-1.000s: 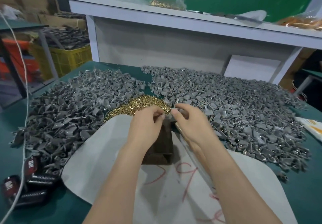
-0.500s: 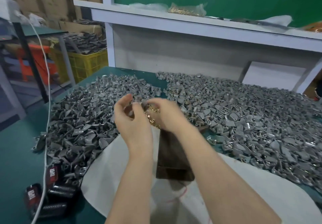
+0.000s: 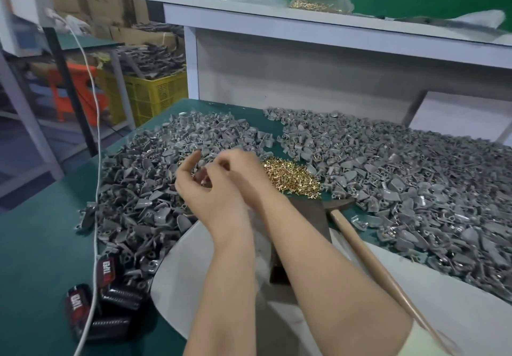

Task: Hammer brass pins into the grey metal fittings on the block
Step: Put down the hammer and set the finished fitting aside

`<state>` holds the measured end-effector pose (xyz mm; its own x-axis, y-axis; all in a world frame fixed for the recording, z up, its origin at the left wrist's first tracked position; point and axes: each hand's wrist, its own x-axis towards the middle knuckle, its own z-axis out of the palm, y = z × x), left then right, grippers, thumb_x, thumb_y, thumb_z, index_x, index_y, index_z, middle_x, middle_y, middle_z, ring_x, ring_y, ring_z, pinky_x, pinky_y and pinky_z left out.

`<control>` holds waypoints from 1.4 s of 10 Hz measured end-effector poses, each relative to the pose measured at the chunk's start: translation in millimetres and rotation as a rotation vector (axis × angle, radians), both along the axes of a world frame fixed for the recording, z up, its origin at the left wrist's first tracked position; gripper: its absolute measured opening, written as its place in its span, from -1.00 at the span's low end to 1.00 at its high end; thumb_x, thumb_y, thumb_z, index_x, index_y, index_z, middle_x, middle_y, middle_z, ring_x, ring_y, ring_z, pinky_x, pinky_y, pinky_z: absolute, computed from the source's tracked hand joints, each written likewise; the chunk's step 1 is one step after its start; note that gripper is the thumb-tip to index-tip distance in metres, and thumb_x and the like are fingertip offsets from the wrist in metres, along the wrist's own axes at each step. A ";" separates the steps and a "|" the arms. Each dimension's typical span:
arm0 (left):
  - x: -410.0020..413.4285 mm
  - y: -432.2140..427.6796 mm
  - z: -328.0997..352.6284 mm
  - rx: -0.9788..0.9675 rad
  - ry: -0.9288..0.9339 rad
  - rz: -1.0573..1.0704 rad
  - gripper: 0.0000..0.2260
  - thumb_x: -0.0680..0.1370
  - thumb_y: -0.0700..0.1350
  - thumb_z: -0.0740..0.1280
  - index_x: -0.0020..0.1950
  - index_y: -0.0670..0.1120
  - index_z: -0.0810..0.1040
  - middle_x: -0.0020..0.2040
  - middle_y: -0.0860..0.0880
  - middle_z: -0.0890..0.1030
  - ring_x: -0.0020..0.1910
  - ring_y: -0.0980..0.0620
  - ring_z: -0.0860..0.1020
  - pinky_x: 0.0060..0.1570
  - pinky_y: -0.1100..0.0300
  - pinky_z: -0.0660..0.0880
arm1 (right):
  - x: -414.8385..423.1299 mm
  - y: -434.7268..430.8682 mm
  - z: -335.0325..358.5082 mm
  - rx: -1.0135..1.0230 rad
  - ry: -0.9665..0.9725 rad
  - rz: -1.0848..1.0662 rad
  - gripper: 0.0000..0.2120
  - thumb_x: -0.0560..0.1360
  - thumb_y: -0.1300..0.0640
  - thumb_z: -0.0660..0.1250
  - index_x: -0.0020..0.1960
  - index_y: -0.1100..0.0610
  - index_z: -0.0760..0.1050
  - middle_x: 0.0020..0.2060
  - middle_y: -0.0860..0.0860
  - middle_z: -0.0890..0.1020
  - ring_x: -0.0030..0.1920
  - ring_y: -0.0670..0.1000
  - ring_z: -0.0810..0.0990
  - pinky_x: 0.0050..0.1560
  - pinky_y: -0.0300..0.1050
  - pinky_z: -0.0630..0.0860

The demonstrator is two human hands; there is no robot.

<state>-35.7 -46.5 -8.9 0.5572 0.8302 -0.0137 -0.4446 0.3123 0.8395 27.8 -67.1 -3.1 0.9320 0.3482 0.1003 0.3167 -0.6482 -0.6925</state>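
Nearest to me, under the right forearm, the block [image 3: 313,220] stands on a white sheet [image 3: 177,278]. I see nothing on the part of its top that shows. Just right of that forearm lies the hammer [image 3: 364,247], its head at the block, and no hand is on it.

A little further, both hands are raised together, left of the block. The left hand [image 3: 207,198] has curled fingers and seems to pinch a small fitting [image 3: 203,178]. The right hand [image 3: 246,173] bends its fingers toward the same piece, but it is blurred, so I cannot tell if it grips a pin or nothing.

Just beyond the right hand is the small pile of pins [image 3: 291,178]. Under and left of the hands is one heap of fittings [image 3: 138,178], and a wider heap [image 3: 415,189] spreads to the right of the hammer. Some pieces there show brass glints, so I judge they may be done.

I think this piece is only being prepared. Setting it on the block and striking are not yet done, and very many fittings remain.
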 end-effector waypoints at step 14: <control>-1.9 -16.9 -4.3 -0.023 -0.002 -0.419 -0.85 0.63 -0.19 0.21 -0.10 -0.10 0.52 -0.17 -0.06 0.64 -0.23 0.15 0.62 -0.21 0.37 0.54 | 0.0 -91.3 17.9 -0.175 -0.019 -0.306 -0.88 0.44 0.12 0.40 -0.05 0.13 0.63 -0.12 0.04 0.68 -0.10 0.00 0.62 -0.03 -0.12 0.54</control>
<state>-37.6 -63.4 -13.2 0.8467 0.5313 -0.0282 -0.2767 0.4850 0.8296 27.8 -158.4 14.8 0.9944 0.0666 0.0825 0.1014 -0.8234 -0.5583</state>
